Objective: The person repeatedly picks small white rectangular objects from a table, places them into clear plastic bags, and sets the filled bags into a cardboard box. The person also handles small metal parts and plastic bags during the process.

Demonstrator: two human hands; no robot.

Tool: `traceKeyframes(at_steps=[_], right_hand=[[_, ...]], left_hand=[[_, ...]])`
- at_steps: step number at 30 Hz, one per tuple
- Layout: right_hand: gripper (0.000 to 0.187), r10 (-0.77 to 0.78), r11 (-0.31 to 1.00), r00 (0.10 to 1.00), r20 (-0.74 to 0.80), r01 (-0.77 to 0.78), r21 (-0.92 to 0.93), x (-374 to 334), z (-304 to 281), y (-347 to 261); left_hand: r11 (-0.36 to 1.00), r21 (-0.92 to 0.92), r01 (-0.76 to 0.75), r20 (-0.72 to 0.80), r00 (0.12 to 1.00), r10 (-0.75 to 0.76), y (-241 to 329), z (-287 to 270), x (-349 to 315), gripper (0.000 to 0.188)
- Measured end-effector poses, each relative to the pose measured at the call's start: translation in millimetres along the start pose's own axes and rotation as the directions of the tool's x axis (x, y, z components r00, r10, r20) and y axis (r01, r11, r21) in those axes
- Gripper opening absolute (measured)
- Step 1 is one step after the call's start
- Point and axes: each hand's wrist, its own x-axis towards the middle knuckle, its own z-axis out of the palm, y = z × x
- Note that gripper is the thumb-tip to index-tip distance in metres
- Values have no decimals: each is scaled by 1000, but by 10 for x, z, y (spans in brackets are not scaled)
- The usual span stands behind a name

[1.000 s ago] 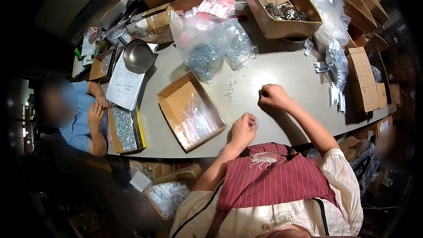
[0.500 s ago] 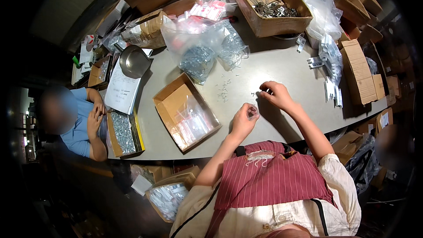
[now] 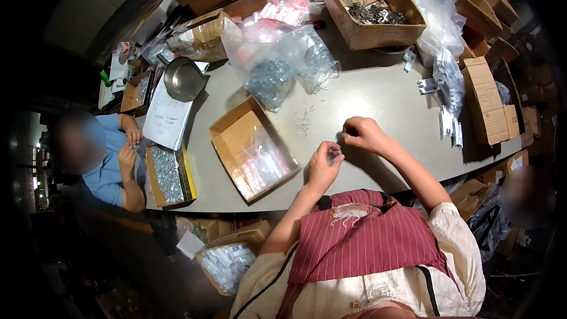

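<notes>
My left hand (image 3: 322,168) is closed around a small clear plastic bag (image 3: 334,154), whose open end bulges above the fingers. Just to its right, my right hand (image 3: 366,136) hovers low over the table with thumb and fingertips pinched together. Whatever lies between those fingertips is too small to make out. Beyond the hands, several small screws (image 3: 306,123) are scattered on the grey tabletop (image 3: 378,97). At the left stands an open cardboard box (image 3: 227,136) with a stack of clear bags (image 3: 263,168) inside.
Large plastic bags of metal hardware (image 3: 271,80) lie at the back. A carton of metal clips (image 3: 378,15) stands behind, and metal brackets (image 3: 450,127) lie at the right. A co-worker (image 3: 106,159) sits at the left beside a box of screws (image 3: 167,174) and a metal scoop (image 3: 184,80).
My right hand has come down and slightly left, and its fingers have closed together. The small piece that lay by its fingertips no longer shows. My left hand keeps the bag.
</notes>
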Motion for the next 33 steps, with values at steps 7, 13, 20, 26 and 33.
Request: traceKeyframes(at_steps=[7,13,20,26,33], right_hand=[[32,-121,987,967,-223,140,75,-176,-340,101],[82,275,573,826,-491,-551,-607,-185,-1156,1561],[64,271,495,760,-590,-636,-592,-450,-1006,1977],[40,239,758,917,-320,-382,-528,-480,-837,1167],[58,348,914,917,-198,-378,-148,-553,-665,1058]], left_hand=[[994,40,104,76,991,-107,37,140,63,28],[994,88,70,53,996,-75,151,121,71,27],[993,115,21,65,997,-29,197,183,77,25],[993,119,-9,50,999,3,225,196,54,23],[995,94,-20,47,999,16,247,259,54,24]])
